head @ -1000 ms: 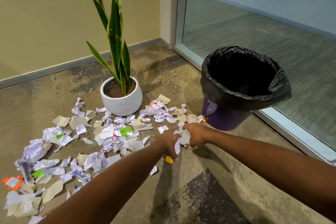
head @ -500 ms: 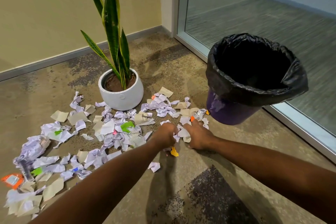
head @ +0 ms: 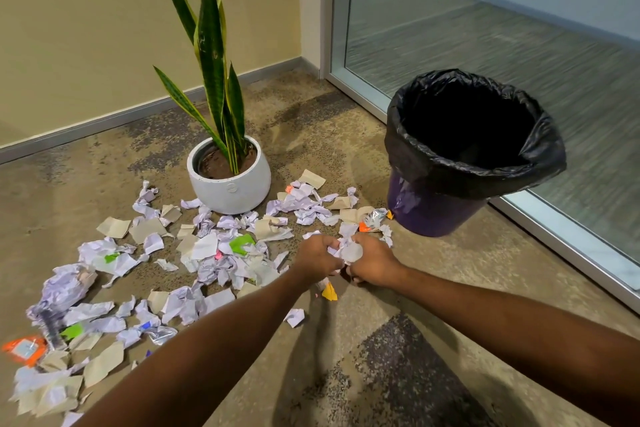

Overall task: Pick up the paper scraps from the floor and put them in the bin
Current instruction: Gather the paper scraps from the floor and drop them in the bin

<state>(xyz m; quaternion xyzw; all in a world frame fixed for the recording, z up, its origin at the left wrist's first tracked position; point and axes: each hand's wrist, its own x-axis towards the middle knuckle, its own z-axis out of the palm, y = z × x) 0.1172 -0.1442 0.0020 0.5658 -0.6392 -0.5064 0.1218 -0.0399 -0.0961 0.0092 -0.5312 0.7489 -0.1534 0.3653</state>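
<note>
Several torn and crumpled paper scraps [head: 207, 253], white, lilac and tan, lie scattered over the floor from the left edge to the foot of the bin. The purple bin [head: 433, 211] with a black liner [head: 540, 163] stands at the right, its mouth dark. My left hand [head: 317, 258] and my right hand [head: 374, 262] meet low over the floor and together grip a bunch of white scraps [head: 349, 250] between them. A yellow scrap [head: 329, 293] lies just below the hands.
A white pot [head: 230, 187] with a tall snake plant [head: 211, 55] stands behind the scraps. A glass wall with a metal frame [head: 568, 246] runs behind and to the right of the bin. An orange wrapper [head: 26, 350] lies at far left.
Both hands have stayed together at the floor, gathering more white scraps between them. The camera has tilted, so the bin and the plant sit a little differently in the view.
</note>
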